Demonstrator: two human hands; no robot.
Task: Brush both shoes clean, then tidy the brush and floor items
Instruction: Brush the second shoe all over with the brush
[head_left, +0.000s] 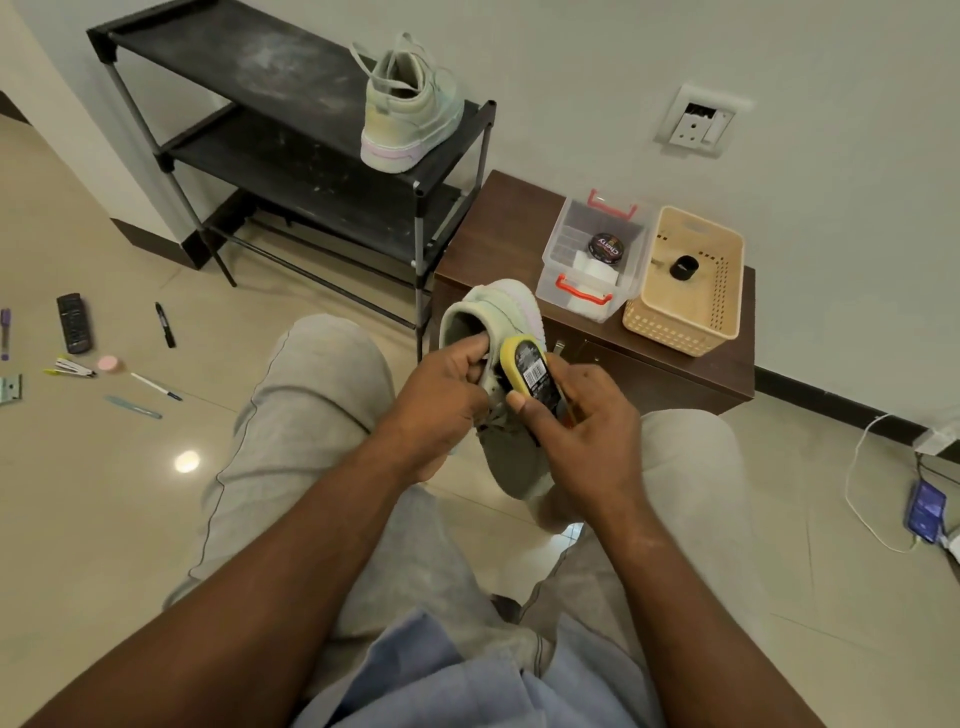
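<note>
Right hand (587, 426), barcoded brush (535, 369), "Cherry" tin (605, 246)

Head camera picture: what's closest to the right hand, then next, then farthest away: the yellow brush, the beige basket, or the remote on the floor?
1. The yellow brush: held in the right hand, against the shoe.
2. The beige basket: on the brown cabinet, ahead and to the right.
3. The remote: on the floor, far off to the left.
</note>
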